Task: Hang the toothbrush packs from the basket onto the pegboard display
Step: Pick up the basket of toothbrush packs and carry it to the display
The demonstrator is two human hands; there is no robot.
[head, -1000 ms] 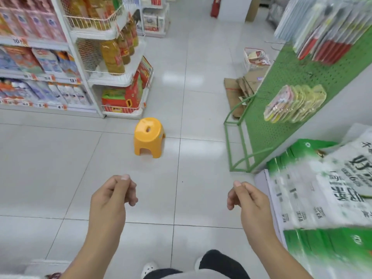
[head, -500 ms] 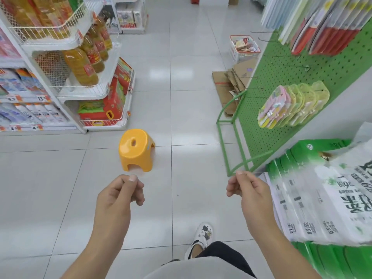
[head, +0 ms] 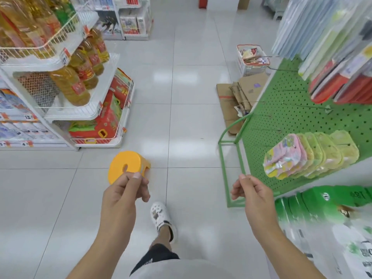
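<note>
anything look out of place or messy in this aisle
Flattened cardboard lies in a loose heap on the floor beside the green pegboard, just in front of the basket. A yellow stool stands alone mid-aisle. Nothing looks spilled.

A white wire basket (head: 252, 61) stood on the floor just beyond the far end of the green pegboard (head: 298, 121), holding a blurred jumble of packs (head: 250, 55). Several thin pegs (head: 267, 129) on the board were bare.
</note>
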